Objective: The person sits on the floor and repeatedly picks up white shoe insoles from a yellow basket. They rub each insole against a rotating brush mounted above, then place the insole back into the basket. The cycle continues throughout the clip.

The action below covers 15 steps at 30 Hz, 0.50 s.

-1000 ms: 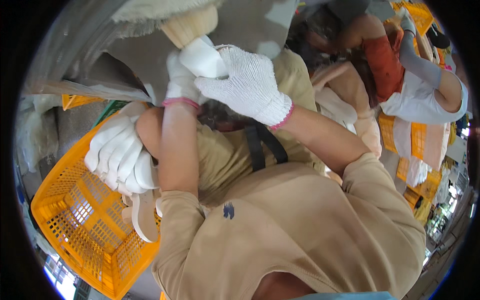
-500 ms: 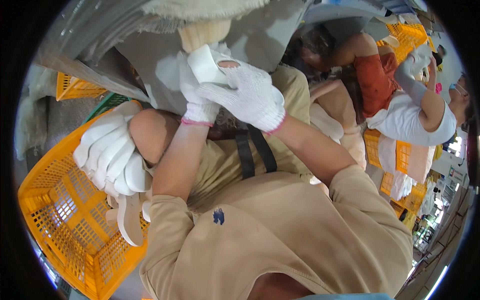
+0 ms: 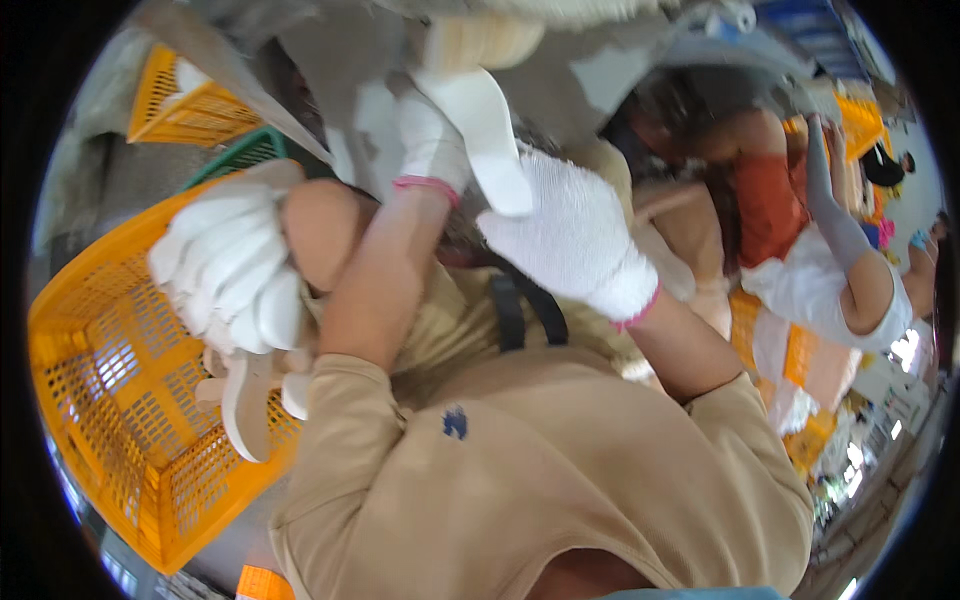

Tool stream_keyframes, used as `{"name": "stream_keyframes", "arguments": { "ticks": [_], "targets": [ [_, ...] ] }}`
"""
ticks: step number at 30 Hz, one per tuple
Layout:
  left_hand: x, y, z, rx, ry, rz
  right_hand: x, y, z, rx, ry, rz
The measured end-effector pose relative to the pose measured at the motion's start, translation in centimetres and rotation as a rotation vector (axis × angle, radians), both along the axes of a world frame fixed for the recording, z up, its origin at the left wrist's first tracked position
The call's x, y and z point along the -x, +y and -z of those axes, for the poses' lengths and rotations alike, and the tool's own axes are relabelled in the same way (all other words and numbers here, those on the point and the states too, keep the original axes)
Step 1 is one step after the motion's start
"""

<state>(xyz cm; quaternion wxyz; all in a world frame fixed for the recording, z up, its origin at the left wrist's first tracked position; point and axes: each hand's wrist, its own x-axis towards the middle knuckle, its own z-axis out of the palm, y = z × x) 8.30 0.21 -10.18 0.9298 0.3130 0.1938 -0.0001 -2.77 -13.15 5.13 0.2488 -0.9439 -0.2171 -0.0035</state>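
A white shoe sole point(image 3: 490, 145), long and curved, is held up in front of my lap, its face showing lengthwise. My left hand point(image 3: 428, 135), in a white knit glove with a pink cuff, is closed behind the upper part of the sole; its fingers are mostly hidden. The lower end of the sole sits in my gloved right hand point(image 3: 570, 225), which grips it between thumb and fingers. Just beyond the sole's upper tip is a pale cream ribbed block point(image 3: 485, 42); whether they touch I cannot tell.
A yellow plastic basket point(image 3: 110, 400) stands at my left with several white soles point(image 3: 225, 265) piled by my knee. Behind it are a green crate point(image 3: 245, 155) and another yellow basket point(image 3: 190, 105). A co-worker in a white shirt point(image 3: 835, 290) sits to the right.
The sole has turned from end-on to showing its long side. My right hand has moved right and down, away from my left hand. The whole view has shifted slightly.
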Motion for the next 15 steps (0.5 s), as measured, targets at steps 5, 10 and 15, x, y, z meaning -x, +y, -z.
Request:
{"name": "stream_keyframes", "arguments": {
  "ticks": [5,10,15],
  "targets": [
    [-0.6,2.0,-1.9,-0.801,0.009,-0.017,-5.6,2.7,-4.8,0.311,0.088,-0.139],
    [3.3,-3.2,0.9,-0.284,0.087,0.115,7.0,-4.1,0.8,-0.093,0.214,0.237],
    [-0.3,-2.2,3.2,-1.065,-0.031,0.168,2.2,-2.2,0.3,0.168,0.04,0.128]
  ]
}}
